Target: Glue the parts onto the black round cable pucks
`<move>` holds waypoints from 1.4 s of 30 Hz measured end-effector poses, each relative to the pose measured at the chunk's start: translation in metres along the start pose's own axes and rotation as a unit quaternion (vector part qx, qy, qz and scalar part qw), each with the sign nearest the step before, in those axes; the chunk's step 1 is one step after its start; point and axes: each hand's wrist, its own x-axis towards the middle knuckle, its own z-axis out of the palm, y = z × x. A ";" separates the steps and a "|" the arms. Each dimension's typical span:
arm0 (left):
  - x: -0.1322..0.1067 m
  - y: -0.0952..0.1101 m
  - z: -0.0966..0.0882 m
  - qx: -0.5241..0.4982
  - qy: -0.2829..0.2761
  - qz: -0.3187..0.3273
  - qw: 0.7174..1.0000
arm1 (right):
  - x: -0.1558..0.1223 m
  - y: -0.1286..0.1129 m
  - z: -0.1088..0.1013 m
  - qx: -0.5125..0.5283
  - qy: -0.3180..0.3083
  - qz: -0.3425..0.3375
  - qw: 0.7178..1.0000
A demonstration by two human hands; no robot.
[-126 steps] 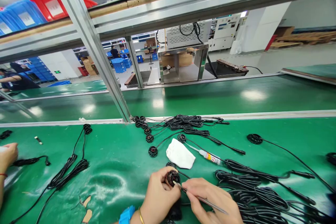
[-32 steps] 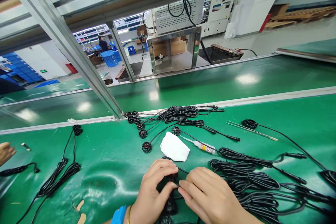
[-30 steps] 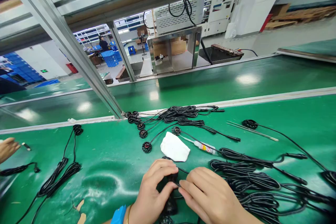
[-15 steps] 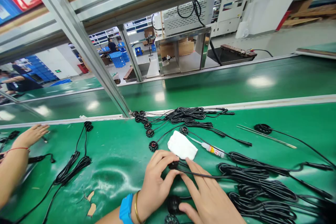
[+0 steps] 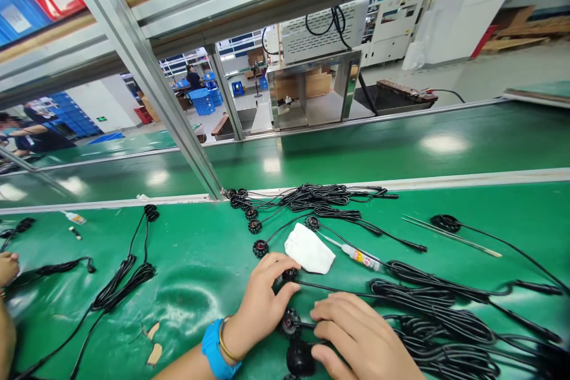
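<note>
My left hand, with a blue watch band and a gold bracelet at the wrist, has its thumb and forefinger around a small round black cable end. Its cable runs right toward the coiled black cables. My right hand hovers palm down with fingers loosely bent and holds nothing. Its fingertips are near the cable of a second round end, which shows a reddish centre. Beside its thumb sits a black dome-shaped part. A white cloth lies just beyond both hands.
A small labelled glue bottle and thin sticks lie to the right. More cables lie at the back, others at left. A co-worker's hand is at the left edge. A metal post rises behind the bench.
My right hand has drawn back right and down from the round cable end, uncovering the second one. My left hand stays around its piece. The co-worker's arm has pulled back left.
</note>
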 end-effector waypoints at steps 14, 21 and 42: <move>0.004 -0.013 0.002 0.005 -0.013 -0.023 1.000 | 0.007 0.064 -0.044 -0.199 0.129 0.144 0.961; 0.003 -0.009 0.002 0.021 -0.016 -0.019 0.999 | 0.003 0.071 -0.048 -0.256 0.100 0.177 0.945; 0.001 -0.010 0.002 0.045 -0.038 -0.014 0.998 | -0.011 0.099 -0.064 -0.243 -0.040 0.346 0.905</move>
